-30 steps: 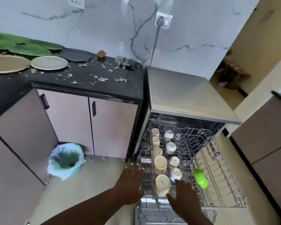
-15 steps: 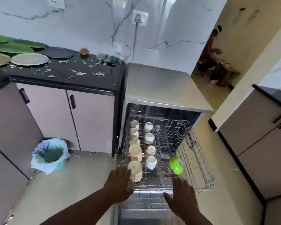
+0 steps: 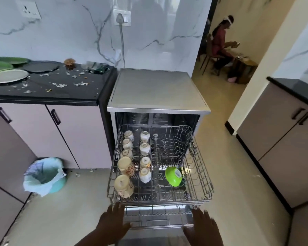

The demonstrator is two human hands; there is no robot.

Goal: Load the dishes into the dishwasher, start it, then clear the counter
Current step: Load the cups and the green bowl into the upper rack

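The steel dishwasher (image 3: 156, 89) stands open with its upper wire rack (image 3: 199, 167) pulled out. Several cream cups (image 3: 144, 150) sit upside down in two rows on the rack's left side, with two larger patterned mugs (image 3: 123, 185) nearest me. A green bowl (image 3: 173, 176) leans on the right of the rack. My left hand (image 3: 112, 224) is open, fingers spread, just below the rack's front left corner. My right hand (image 3: 201, 226) is open near the front right corner. Neither holds anything. On the black counter (image 3: 48, 94) lie a pale plate (image 3: 7, 76), a dark plate (image 3: 41, 66) and green leaf-shaped plates (image 3: 0, 63).
White scraps litter the counter, with a brown lump (image 3: 70, 63) and a crumpled wrapper (image 3: 98, 67) at the back. A lined teal bin (image 3: 45, 175) stands on the floor at left. Cabinets (image 3: 281, 150) flank the right. A person sits on a chair in the far room (image 3: 220, 43).
Both hands have drawn back from the rack's front edge toward me and now sit lower in view. The view has pulled back, showing more of the rack and the room.
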